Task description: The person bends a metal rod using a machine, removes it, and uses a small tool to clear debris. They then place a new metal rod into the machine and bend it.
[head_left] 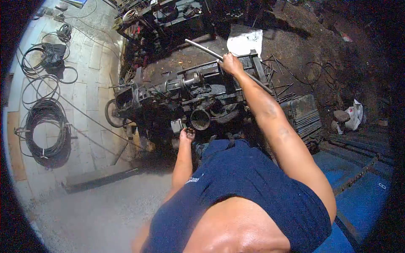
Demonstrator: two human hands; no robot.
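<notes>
My right hand (231,64) is wrapped round a long grey metal rod (204,48) that slants across the far side of a greasy machine (168,95) resembling a lathe. The rod's far left end sticks out over the floor, and its other end passes behind my forearm. Low on the machine's near side is my left hand (187,134), its fingers curled around something dark and too small to name. Just beyond that hand sits a small pale box-shaped part (176,125). A round, dark, bowl-like part (200,119) is to its right. A shiny cylinder (192,79) lies along the machine.
Coiled black cable (46,128) and looser hoses (50,84) lie on the pale tiled floor at left. A white sheet (245,40) lies beyond the machine. At right are thin metal rods (308,122), a white bag (355,114) and blue panels (363,181).
</notes>
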